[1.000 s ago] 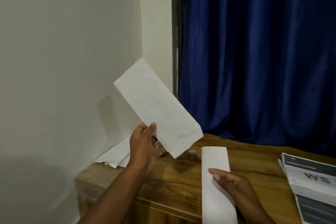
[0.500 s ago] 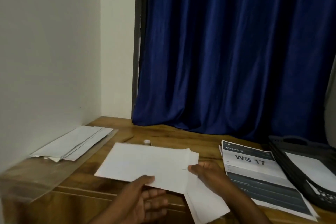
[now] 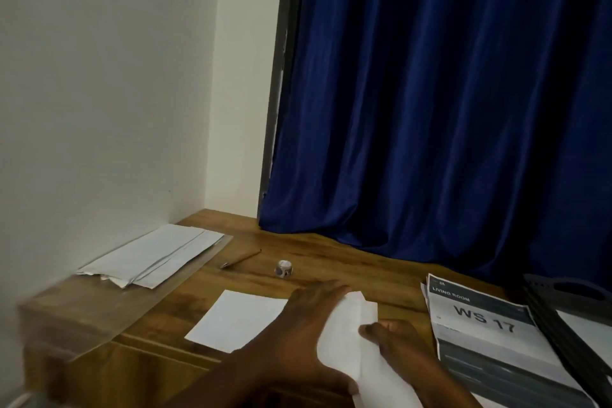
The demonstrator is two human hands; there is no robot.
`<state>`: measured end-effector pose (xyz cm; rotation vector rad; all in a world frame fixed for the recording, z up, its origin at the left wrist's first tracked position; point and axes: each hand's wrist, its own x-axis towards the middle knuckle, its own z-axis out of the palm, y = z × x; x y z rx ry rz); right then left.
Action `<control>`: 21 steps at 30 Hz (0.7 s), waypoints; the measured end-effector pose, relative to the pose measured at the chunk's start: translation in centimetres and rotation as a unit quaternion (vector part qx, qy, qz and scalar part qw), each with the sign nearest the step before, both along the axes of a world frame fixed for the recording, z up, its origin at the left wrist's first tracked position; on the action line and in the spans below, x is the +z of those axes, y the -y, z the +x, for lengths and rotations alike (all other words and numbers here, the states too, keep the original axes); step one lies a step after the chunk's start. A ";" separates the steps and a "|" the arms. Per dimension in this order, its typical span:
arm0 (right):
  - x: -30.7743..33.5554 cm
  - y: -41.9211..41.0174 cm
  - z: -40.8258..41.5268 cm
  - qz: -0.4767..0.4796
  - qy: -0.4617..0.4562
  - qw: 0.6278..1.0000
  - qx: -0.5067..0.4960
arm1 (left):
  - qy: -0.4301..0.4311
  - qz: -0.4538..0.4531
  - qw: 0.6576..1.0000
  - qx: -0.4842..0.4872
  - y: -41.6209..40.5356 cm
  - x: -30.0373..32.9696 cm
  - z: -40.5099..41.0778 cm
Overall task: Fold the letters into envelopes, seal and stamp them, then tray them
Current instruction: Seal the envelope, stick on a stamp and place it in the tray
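A white envelope point(image 3: 238, 318) lies flat on the wooden table point(image 3: 331, 262). My left hand point(image 3: 298, 325) rests on its right end with the fingers stretched out. My right hand point(image 3: 397, 338) pinches a folded white letter point(image 3: 347, 351), whose far tip sits at the envelope's right end beside my left fingers. Whether the letter has entered the envelope is hidden by my left hand. A small stamp roll point(image 3: 284, 268) stands just beyond. The black tray point(image 3: 569, 305) is at the far right, with something white inside.
A pile of envelopes point(image 3: 155, 255) lies by the left wall, partly on a clear plastic sleeve point(image 3: 99, 305). A pen point(image 3: 240, 258) lies near the stamp roll. Printed sheets marked WS 17 point(image 3: 480, 318) lie right of my hands. A blue curtain point(image 3: 430, 109) hangs behind.
My left hand brought the envelope down from the air onto the table and now lies on it. My right hand moved the folded letter up to the envelope's right end.
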<state>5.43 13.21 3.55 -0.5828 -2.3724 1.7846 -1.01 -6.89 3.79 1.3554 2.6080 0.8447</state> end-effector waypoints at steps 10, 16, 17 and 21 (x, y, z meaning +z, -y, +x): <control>-1.0 -0.6 0.6 -0.044 -0.012 0.999 0.006 | -0.024 -0.037 0.999 -0.028 -1.5 -1.9 -2.4; -0.8 -0.3 0.1 -0.045 -0.004 0.999 0.004 | -0.092 -0.006 0.995 -0.024 -1.7 -2.2 -2.3; -0.8 -0.2 0.0 -0.047 -0.001 0.999 0.004 | -0.100 -0.001 0.995 -0.024 -1.7 -2.3 -2.3; -1.0 -0.3 -0.2 -0.032 0.005 0.999 0.009 | -0.110 0.008 0.994 -0.024 -1.5 -2.8 -2.5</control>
